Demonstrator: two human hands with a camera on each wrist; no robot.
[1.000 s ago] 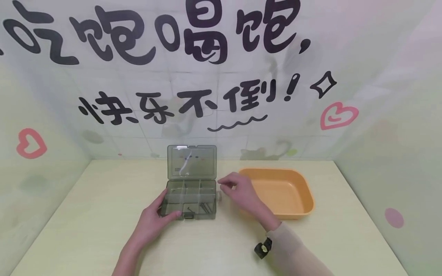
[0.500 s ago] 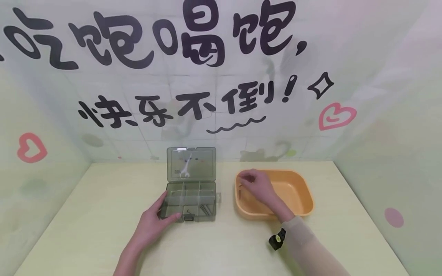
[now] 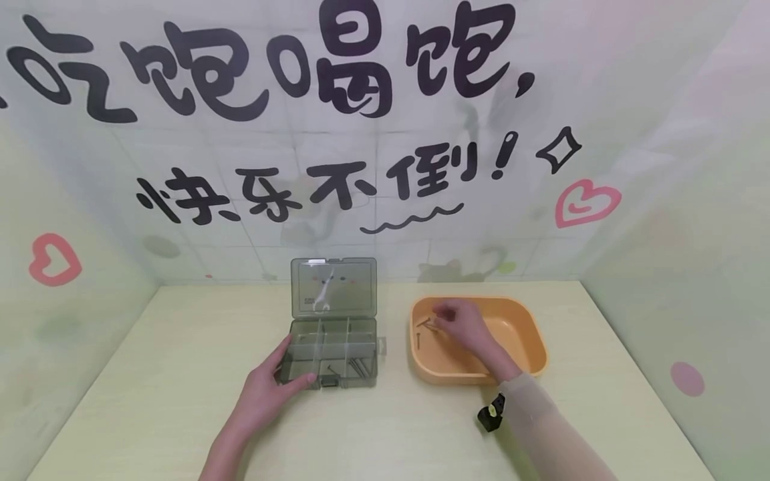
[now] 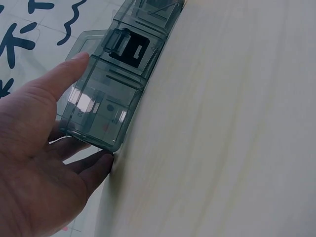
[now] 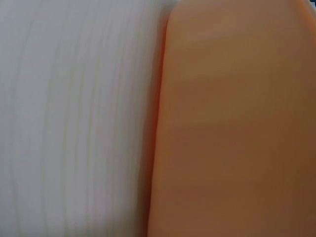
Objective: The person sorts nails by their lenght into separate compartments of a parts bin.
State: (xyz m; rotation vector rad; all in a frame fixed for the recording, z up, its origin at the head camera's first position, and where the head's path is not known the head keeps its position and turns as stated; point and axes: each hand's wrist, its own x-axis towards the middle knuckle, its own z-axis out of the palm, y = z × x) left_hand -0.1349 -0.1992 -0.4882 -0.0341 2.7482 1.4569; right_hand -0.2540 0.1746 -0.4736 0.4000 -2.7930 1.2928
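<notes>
Inside orange tray (image 3: 511,337), slim fasteners (image 3: 418,341) beside right hand (image 3: 466,327), pinch unclear; left hand (image 3: 267,386) grips box (image 3: 332,349).

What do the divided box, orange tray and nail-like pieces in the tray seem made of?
Divided box: probably hard, glossy plastic, tinted; it is see-through and catches bright glints.
Orange tray: likely opaque plastic, smooth, judging by its even colour and rounded corners.
Nail-like pieces: perhaps metal, given thin, straight shafts; too small to judge finish.
</notes>
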